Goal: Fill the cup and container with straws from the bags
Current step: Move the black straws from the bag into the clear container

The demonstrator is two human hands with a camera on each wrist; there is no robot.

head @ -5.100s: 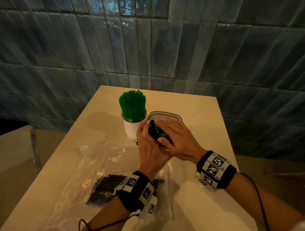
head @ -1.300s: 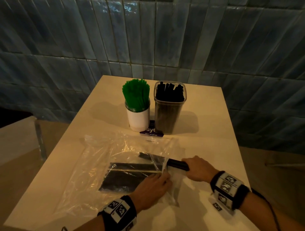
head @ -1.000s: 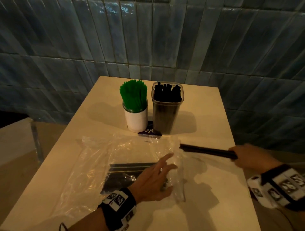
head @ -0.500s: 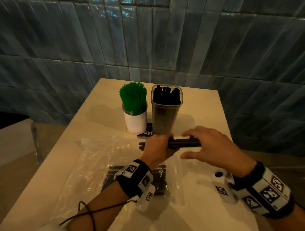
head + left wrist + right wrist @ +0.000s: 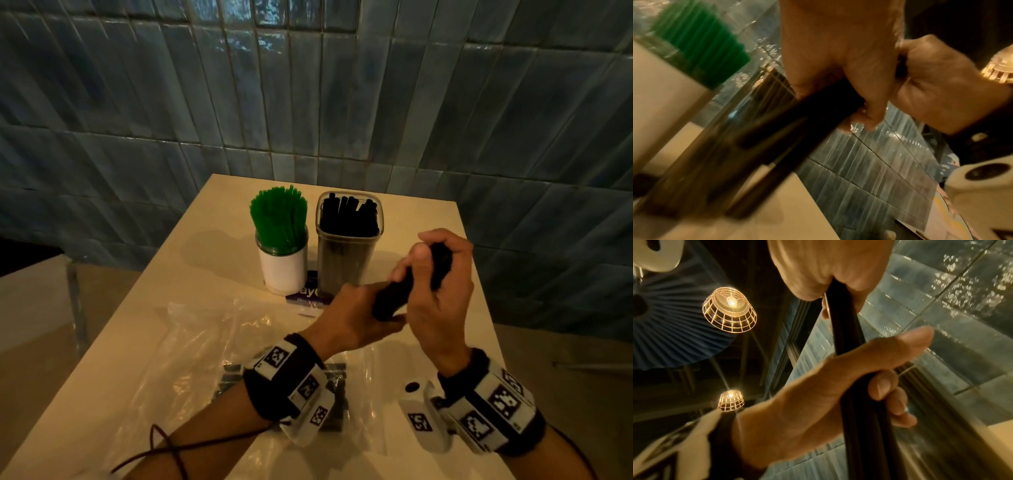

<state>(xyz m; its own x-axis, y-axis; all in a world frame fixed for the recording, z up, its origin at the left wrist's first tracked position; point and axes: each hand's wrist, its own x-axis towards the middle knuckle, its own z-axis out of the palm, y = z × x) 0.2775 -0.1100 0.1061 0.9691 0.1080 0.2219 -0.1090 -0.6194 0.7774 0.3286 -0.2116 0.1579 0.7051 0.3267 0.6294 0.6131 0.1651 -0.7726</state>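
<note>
Straws (image 5: 394, 298), a black bundle, sit gripped between both hands, left hand (image 5: 349, 322) low, right hand (image 5: 442, 284) higher.

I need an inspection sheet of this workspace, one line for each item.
Surface: cream table, against the tiled wall.
Job's things: white cup full of green straws; clear container holding black straws; plastic bag flat, some black straws inside.
Clutter: purple label beneath the cup and container.
Grippers: left hand and right hand both grip one black straw bundle.
Cables: dark cord along the left forearm.
Surroundings: blue tiled wall; wire lamps overhead.
</note>
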